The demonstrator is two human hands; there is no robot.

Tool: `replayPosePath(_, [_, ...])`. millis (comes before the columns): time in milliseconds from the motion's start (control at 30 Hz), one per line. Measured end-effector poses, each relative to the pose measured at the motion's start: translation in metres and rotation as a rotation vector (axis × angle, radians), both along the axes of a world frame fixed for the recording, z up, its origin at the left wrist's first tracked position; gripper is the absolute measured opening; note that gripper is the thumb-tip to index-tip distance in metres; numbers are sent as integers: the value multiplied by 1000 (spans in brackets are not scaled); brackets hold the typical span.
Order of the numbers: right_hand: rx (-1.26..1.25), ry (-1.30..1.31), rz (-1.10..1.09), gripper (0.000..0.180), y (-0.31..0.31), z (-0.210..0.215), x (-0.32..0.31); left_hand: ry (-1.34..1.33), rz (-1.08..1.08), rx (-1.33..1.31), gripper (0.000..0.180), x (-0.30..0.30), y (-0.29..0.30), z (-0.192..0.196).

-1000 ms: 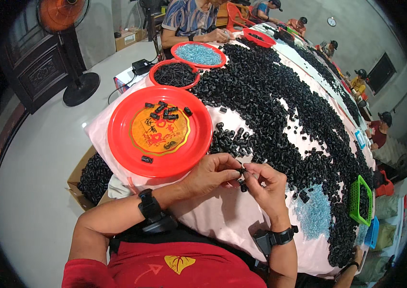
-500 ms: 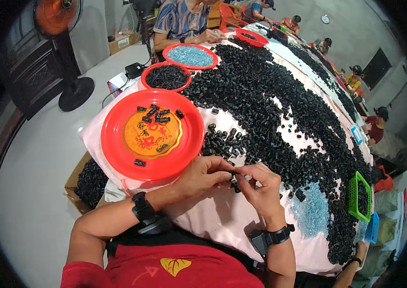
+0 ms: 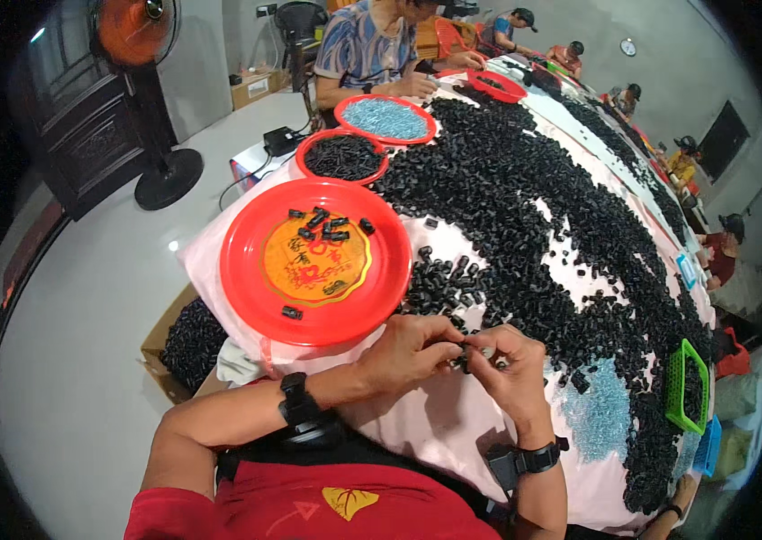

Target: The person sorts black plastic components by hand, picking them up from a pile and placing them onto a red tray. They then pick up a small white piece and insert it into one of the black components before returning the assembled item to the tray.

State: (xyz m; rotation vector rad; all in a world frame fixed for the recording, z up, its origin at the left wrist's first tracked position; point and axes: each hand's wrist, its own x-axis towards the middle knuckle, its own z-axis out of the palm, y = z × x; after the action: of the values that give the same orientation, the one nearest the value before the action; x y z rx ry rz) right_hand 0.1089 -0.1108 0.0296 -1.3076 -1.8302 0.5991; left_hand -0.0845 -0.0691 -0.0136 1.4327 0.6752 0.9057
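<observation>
My left hand [image 3: 410,353] and my right hand [image 3: 514,364] meet over the near edge of the cloth-covered table. Both pinch one small black plastic part [image 3: 464,343] between their fingertips; the fingers hide most of it. To the left of them lies a round red plate [image 3: 242,292] with a gold centre, bearing several short black plastic pieces [image 3: 331,227]. Just beyond my fingers, loose black pieces [image 3: 439,283] run into a broad heap [image 3: 516,171] of the same kind. Beside my right hand is a patch of small shiny bluish-silver pieces [image 3: 599,418].
Farther back stand a red bowl of thin black pieces [image 3: 342,157] and a red tray of silvery pieces [image 3: 386,120]. A green basket [image 3: 687,387] is at the right edge, a carton [image 3: 161,355] below left. People sit around the table; a fan [image 3: 165,171] stands left.
The whole scene has shifted right and slightly down in the picture. Both hands stay together at the same spot by the table edge, fingers slightly rearranged around the black part.
</observation>
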Motion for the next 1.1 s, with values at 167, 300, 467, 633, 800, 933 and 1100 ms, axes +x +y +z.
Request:
replayPosePath(167, [-125, 53, -73, 12, 4, -6, 8, 153, -7, -9, 14, 0, -1, 10])
replayPosePath(300, [-254, 218, -55, 9, 8, -9, 6, 102, 32, 51, 15, 2, -1, 9])
replayPosePath(467, [-30, 99, -50, 13, 4, 1, 4, -102, -70, -193, 16, 1, 10, 5])
replayPosePath(633, [38, -23, -4, 14, 4, 10, 2, -96, -156, -174, 15, -2, 14, 2])
replayPosePath(800, [-143, 164, -94, 8, 4, -8, 5, 80, -63, -36, 14, 2, 5, 6])
replayPosePath(933, [-230, 220, -92, 7, 3, -3, 4, 78, -21, 2, 12, 1, 0, 6])
replayPosePath(1100, [32, -13, -86, 20, 5, 7, -10, -221, -75, -351, 19, 5, 15, -5])
